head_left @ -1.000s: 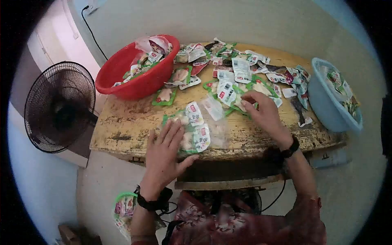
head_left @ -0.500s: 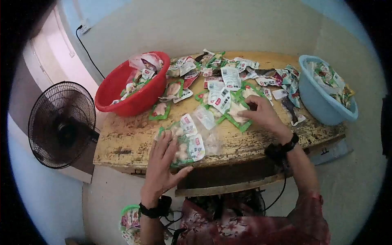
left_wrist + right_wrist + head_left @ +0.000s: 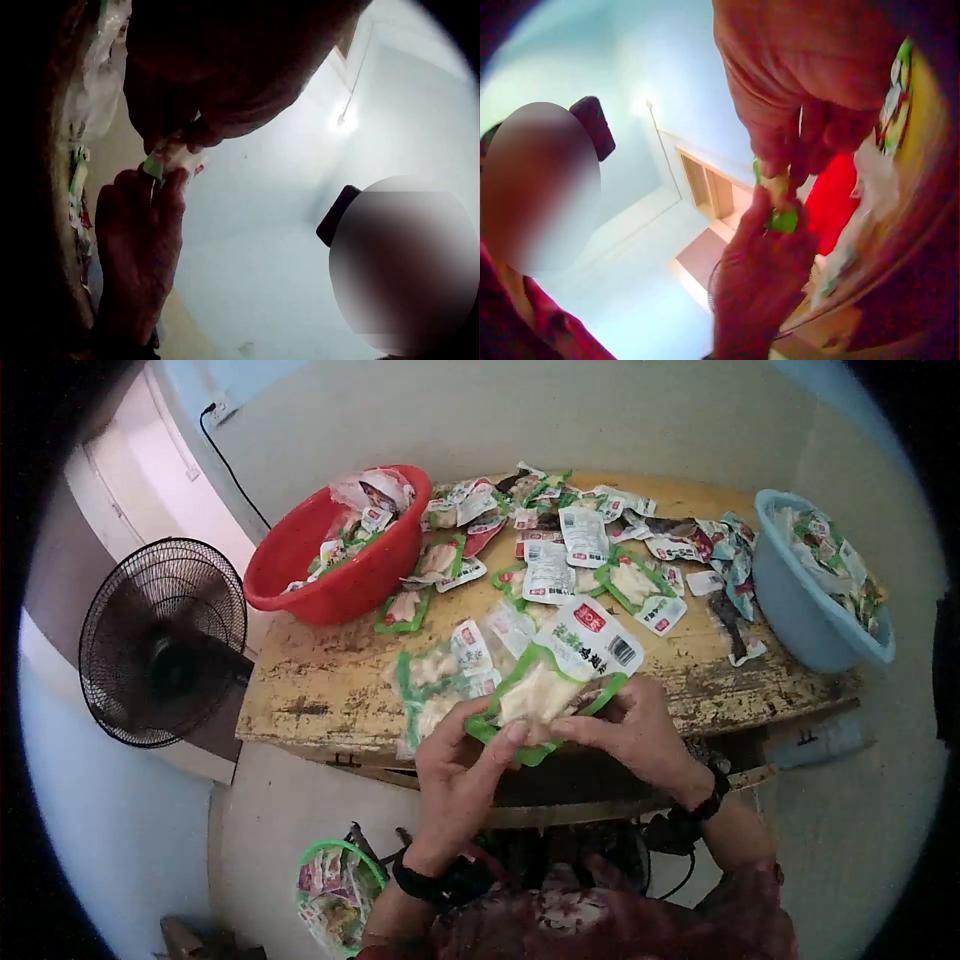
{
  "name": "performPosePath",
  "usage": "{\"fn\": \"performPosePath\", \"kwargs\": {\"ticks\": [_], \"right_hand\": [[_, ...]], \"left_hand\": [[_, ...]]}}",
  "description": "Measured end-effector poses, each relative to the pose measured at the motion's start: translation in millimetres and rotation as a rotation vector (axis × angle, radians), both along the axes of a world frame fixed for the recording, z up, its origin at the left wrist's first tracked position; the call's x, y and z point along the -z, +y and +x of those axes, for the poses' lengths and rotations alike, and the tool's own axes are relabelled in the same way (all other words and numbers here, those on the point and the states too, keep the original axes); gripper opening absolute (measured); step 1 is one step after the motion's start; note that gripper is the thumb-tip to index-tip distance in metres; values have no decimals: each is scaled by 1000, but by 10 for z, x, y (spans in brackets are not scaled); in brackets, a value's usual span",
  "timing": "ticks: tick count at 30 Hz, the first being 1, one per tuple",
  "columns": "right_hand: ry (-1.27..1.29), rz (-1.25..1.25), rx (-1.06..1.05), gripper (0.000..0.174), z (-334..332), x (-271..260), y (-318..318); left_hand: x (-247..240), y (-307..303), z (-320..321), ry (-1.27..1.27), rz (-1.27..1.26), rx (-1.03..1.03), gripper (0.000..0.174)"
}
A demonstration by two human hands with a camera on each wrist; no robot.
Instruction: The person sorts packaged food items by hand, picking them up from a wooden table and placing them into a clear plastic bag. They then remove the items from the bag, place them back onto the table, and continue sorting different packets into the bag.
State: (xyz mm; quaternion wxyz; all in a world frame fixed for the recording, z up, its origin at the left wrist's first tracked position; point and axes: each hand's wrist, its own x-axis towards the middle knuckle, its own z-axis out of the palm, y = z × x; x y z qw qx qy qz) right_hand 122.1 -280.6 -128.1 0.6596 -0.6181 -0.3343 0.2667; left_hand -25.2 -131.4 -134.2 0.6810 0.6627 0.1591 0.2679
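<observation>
The green-edged packet (image 3: 541,692) is held up over the near edge of the tabletop (image 3: 310,685), pinched by the left hand (image 3: 457,778) and the right hand (image 3: 655,745). The fingertips behind it are hidden, and the wrist views leave its print unreadable. It partly covers the clear-wrapped packets (image 3: 432,672) on the tabletop. Unlike in the earlier frame, the left hand is off those packets, and the green-edged packet is lifted clear of the tabletop

**Green-Edged Food Packet Raised Over the Table**

I hold the green-edged food packet (image 3: 541,692) by its near end, tilted, above the table's (image 3: 320,685) front part. Its clear window shows pale, whitish food; the white far end, slanting right, carries a red logo, green characters and a barcode.
</observation>
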Motion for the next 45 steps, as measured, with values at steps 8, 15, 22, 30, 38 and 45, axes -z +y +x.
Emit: {"fn": "performPosePath", "kwargs": {"ticks": [8, 15, 22, 30, 38, 45], "right_hand": [[-31, -138, -201, 57, 237, -83, -315], [-157, -21, 43, 56, 329, -71, -425], [-248, 64, 311, 40, 827, 39, -336], [-36, 35, 40, 46, 640, 234, -22], [-3, 41, -21, 44, 562, 209, 59], [34, 44, -187, 48, 423, 154, 499]], "left_hand": [[110, 109, -129, 159, 219, 224, 30], [94, 50, 22, 20, 589, -31, 37], [26, 178, 279, 88, 940, -196, 42], [167, 182, 500, 200, 1060, -263, 46], [129, 181, 437, 136, 1081, -249, 18], [-5, 30, 494, -33, 1054, -214, 20]]}}
